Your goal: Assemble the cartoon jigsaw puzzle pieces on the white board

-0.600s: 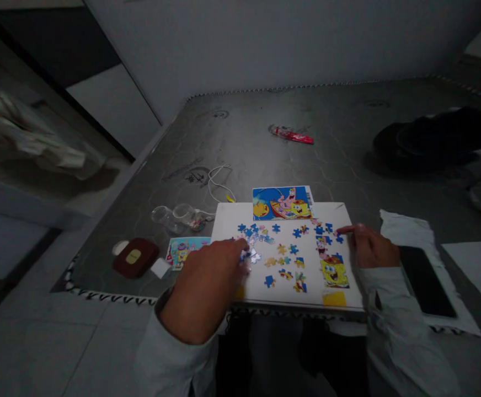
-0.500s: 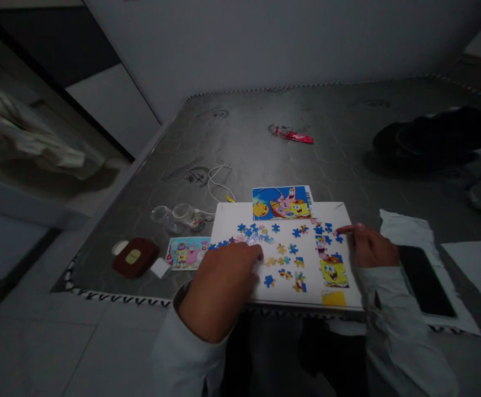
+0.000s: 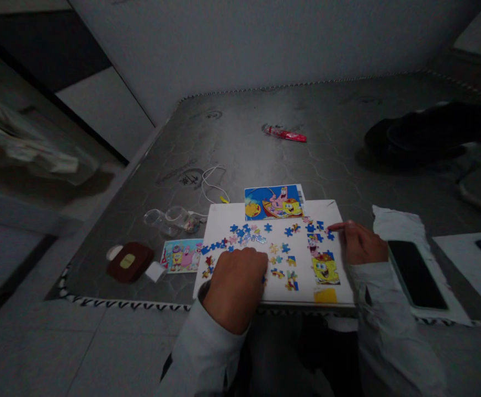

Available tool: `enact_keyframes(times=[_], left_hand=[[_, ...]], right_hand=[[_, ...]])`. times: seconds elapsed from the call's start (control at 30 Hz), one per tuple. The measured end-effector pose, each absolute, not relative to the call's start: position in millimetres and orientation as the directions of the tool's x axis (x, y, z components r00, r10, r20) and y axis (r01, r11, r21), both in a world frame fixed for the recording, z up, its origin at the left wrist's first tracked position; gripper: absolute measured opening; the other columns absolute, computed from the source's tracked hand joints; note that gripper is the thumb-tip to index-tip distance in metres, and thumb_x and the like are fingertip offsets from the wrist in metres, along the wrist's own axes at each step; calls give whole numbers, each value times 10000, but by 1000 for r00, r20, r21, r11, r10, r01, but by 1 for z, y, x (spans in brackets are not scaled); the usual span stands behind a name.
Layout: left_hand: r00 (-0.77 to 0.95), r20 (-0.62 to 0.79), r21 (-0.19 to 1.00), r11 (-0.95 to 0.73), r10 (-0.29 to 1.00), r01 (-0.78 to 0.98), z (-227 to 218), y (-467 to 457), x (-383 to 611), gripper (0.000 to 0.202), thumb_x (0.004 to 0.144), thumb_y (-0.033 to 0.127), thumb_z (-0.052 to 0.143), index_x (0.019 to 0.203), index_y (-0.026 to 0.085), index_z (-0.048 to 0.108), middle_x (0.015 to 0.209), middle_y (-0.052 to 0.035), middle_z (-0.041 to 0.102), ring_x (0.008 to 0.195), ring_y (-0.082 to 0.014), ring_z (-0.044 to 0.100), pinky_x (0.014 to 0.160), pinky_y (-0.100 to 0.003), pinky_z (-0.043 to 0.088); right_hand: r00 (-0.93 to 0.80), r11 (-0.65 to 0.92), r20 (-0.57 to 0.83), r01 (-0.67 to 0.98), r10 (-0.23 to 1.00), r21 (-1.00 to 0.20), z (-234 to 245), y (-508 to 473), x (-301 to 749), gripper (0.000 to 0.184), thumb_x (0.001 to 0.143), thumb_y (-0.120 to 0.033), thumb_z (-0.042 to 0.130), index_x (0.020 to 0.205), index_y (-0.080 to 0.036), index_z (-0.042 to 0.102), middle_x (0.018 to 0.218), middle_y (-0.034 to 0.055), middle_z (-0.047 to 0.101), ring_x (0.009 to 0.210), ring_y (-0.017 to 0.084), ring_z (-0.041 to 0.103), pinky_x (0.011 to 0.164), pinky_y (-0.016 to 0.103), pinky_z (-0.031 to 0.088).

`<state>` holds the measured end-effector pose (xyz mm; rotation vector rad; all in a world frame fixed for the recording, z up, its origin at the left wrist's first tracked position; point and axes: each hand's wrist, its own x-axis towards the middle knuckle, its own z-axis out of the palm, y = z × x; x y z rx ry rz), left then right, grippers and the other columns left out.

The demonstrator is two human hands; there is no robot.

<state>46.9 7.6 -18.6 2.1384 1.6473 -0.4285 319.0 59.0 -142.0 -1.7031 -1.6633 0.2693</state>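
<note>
Over the lower middle of the white board (image 3: 232, 211) my left hand (image 3: 238, 286) is closed, its fingers curled down. A blue-and-yellow puzzle piece (image 3: 264, 280) shows partly at the fingers; the fingertips are hidden. My right hand (image 3: 362, 242) rests at the board's right edge, index finger stretched out to a small blue puzzle piece (image 3: 330, 235) and the other fingers bent. Below that finger lies a joined section (image 3: 325, 269) with a yellow cartoon face. Loose blue pieces (image 3: 246, 234) are heaped above my left hand, and several yellow-and-blue pieces (image 3: 277, 273) lie between the hands.
A picture card (image 3: 271, 202) lies on the board's top edge; another card (image 3: 182, 255) is left of it. Clear plastic containers (image 3: 168, 219), a brown case (image 3: 131, 262) and a white cube (image 3: 155, 271) lie further left. A phone (image 3: 418, 275) is at right, a red packet (image 3: 286, 134) behind.
My left hand has moved down and right from beside the blue heap to the piece at the lower middle. The right index finger stays at the same blue piece. The view has shifted slightly.
</note>
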Motion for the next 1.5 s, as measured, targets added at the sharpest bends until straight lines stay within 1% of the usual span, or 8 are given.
enact_keyframes(times=[0.23,0.43,0.53,0.73,0.9,1.1,1.3,1.5], left_hand=[[241,-478,117,-210,845,971,-24,7,49,177,876,181,581,976,226,720,1028,-70,748,989,-333,705,829,-494,545],[241,-492,112,-213,837,971,-24,8,50,236,901,140,485,929,218,706,955,-79,747,941,-325,717,802,-483,548],[240,-487,116,-210,840,971,-23,8,50,239,882,125,495,949,222,702,935,-81,744,923,-317,717,787,-466,544],[278,-462,152,-234,842,960,-25,8,44,264,858,125,540,1031,245,700,1015,-67,745,965,-297,701,800,-440,522],[298,-448,195,-233,843,953,-29,9,40,223,825,152,596,975,273,709,1000,-26,744,960,-284,697,805,-422,505],[294,-469,180,-236,833,955,-26,9,41,197,831,126,572,940,235,695,999,-50,741,970,-293,696,801,-425,504],[275,-475,190,-207,836,960,-29,9,42,141,836,165,586,920,230,679,947,-60,736,941,-302,700,800,-434,505],[305,-496,222,-221,813,950,-27,8,41,249,822,103,558,975,253,684,965,-42,741,894,-264,696,798,-419,494]], right_hand=[[174,87,334,764,926,-639,-133,52,309,610,1051,-555,308,906,-220,796,760,50,673,585,167,537,581,318,331],[172,86,334,769,927,-633,-128,50,305,603,1056,-532,298,898,-220,788,782,47,666,619,170,540,597,317,322],[175,91,340,763,924,-640,-130,52,306,627,1044,-574,299,877,-225,792,766,50,666,616,175,546,599,319,331],[181,64,309,765,934,-641,-132,54,310,648,1032,-604,291,887,-225,796,762,65,676,602,188,557,592,329,349],[168,62,293,766,941,-639,-137,56,316,654,1027,-616,295,903,-219,801,664,56,638,542,190,533,572,333,348],[154,80,309,773,938,-629,-138,56,315,650,1034,-601,297,912,-212,803,693,60,655,540,183,535,561,330,345],[146,88,310,772,939,-630,-138,56,315,653,1033,-606,299,903,-210,802,652,55,638,533,187,540,559,328,356],[143,92,311,770,940,-631,-139,57,318,649,1032,-605,297,897,-218,800,708,63,659,561,190,553,562,330,359]])
